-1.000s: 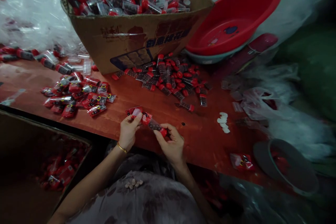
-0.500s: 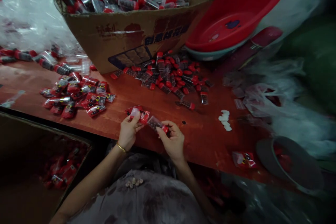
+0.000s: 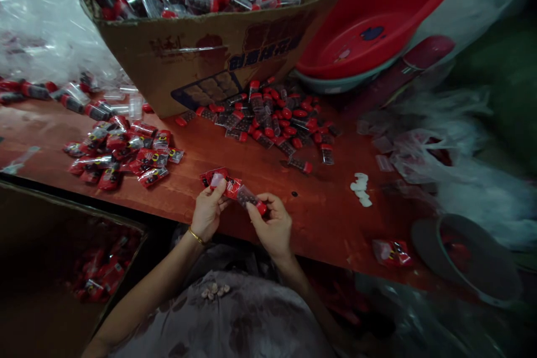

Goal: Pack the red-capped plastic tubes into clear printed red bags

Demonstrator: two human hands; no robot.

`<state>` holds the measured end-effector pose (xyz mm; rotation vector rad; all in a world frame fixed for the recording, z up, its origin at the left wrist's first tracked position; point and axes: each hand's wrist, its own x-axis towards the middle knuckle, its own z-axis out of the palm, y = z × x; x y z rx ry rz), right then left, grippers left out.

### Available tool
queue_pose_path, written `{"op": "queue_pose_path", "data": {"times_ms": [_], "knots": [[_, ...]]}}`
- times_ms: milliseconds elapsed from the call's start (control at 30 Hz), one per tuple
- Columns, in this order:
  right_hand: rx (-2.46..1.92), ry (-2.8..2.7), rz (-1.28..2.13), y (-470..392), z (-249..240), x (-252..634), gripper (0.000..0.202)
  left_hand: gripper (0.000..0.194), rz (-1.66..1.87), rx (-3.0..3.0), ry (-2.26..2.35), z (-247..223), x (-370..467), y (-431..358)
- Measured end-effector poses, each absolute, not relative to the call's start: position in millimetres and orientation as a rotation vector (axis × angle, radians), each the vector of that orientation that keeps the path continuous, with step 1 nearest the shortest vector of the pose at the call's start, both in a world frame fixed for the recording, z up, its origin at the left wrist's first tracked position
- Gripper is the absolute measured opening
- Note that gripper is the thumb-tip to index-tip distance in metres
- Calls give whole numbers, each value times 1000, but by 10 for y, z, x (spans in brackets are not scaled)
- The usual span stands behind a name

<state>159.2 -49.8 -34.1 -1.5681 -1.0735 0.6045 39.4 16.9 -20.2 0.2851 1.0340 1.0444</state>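
Near the table's front edge, my left hand [image 3: 208,210] pinches a red printed plastic packet [image 3: 233,187] with a small pale piece on it by the thumb. My right hand [image 3: 272,225] is closed round a small clear tube [image 3: 246,196] with dark contents and a red cap. The tube's clear end meets the packet's right end; whether it is inside the packet I cannot tell. Left of my hands lies a pile of filled red packets [image 3: 117,148]. Beyond them is a heap of red-capped tubes [image 3: 272,117].
A cardboard box [image 3: 201,50] full of red-capped tubes stands at the back. Beside it lean a red basin [image 3: 356,28] and a dark red bottle [image 3: 428,56]. White pieces [image 3: 361,189], a red packet [image 3: 392,253] and a grey container [image 3: 482,257] are on the right.
My right hand has moved slightly left with the tube, bringing its clear end up against the packet. My left hand keeps its hold on the packet.
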Motion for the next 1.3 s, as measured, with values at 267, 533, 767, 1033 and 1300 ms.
{"op": "queue_pose_path", "data": {"times_ms": [267,533,767,1033,1300], "knots": [[-1519,-1129,819,-443,-290,1653,16,44,1175,506,1153,-137,395,163],[-1475,-1039,872,-312,-312,1474,20,42,1095,439,1023,-178,476,128],[-1237,-1046,1089,-277,-280,1604,32,40,944,417,909,-140,384,200],[-1374,-1361,776,-179,-290,1682,25,42,796,440,889,-119,335,83],[-1393,-1453,655,-186,-300,1544,19,44,787,360,871,-205,274,60]]}}
